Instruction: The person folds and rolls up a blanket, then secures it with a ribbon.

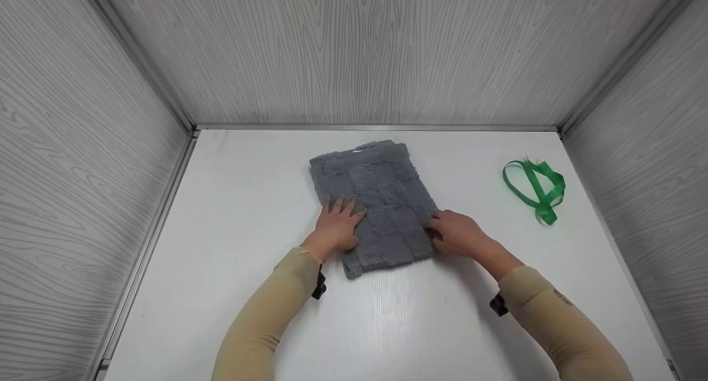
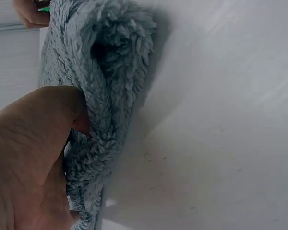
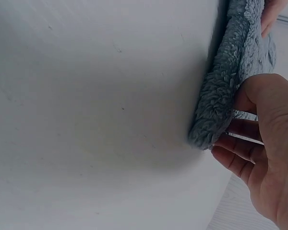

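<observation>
A grey plush cloth (image 1: 387,198) with a checkered pile lies folded on the white table, slightly turned. On its left side my left hand (image 1: 336,226) rests with fingers spread across the top. In the left wrist view, the left thumb lies along the thick fold of the cloth (image 2: 105,96), which curls open at one end. My right hand (image 1: 456,233) grips the right edge near the lower corner. The right wrist view has that hand (image 3: 269,139) with its thumb over the rolled edge of the cloth (image 3: 216,100) and its fingers at the side.
A loosely looped green ribbon (image 1: 545,196) lies to the right on the white table (image 1: 243,204). Grey wood-grain panels (image 1: 359,55) stand at the back and on both sides, joined by metal strips.
</observation>
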Action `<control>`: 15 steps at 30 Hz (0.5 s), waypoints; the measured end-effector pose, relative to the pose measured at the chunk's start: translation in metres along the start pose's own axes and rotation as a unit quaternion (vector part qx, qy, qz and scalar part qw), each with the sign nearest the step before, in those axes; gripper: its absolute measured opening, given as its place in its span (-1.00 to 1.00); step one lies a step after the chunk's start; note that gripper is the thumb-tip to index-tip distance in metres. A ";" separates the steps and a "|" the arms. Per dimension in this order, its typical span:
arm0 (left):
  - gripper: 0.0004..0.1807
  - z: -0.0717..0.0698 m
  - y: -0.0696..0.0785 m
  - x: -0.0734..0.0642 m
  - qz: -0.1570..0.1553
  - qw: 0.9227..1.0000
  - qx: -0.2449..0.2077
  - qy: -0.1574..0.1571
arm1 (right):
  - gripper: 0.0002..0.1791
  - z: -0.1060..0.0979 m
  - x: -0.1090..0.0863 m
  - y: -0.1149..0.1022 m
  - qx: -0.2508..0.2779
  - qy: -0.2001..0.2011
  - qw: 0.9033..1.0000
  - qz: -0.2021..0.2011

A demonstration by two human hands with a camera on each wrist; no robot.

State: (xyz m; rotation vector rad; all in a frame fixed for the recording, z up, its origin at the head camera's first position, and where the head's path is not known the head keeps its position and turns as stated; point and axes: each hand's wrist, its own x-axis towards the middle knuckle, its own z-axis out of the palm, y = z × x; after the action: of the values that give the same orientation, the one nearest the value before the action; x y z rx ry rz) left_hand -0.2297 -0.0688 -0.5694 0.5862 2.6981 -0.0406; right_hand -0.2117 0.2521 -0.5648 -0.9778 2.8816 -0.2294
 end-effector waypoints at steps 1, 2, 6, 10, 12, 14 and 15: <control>-0.16 -0.002 0.001 0.003 0.001 1.000 0.007 0.001 | -0.80 0.000 -0.002 0.000 0.002 0.001 1.000 0.000; -0.15 -0.004 0.002 0.006 0.001 1.000 0.014 0.002 | -0.82 0.000 -0.004 -0.001 0.003 0.001 1.000 -0.001; -0.16 -0.010 0.006 0.012 0.004 1.000 0.029 0.004 | -0.89 0.001 -0.009 -0.002 0.017 -0.003 1.000 -0.004; -0.20 -0.015 0.008 0.015 0.014 1.000 0.027 -0.002 | -0.92 0.001 -0.013 -0.006 0.033 -0.007 0.999 -0.011; -0.21 -0.016 0.007 0.017 0.024 0.999 0.022 -0.002 | -0.92 0.001 -0.015 -0.008 0.037 -0.011 0.999 -0.015; -0.19 -0.017 0.006 0.018 0.034 0.999 0.016 -0.001 | -0.91 0.002 -0.016 -0.009 0.041 -0.016 0.999 -0.015; -0.18 -0.017 0.005 0.019 0.040 0.999 0.014 0.000 | -0.90 0.003 -0.017 -0.009 0.043 -0.017 0.999 -0.014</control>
State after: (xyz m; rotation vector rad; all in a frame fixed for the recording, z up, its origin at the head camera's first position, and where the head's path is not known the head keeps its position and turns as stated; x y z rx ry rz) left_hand -0.2496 -0.0552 -0.5600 0.7027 2.6753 -0.0578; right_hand -0.1926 0.2548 -0.5650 -0.9971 2.8044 -0.3322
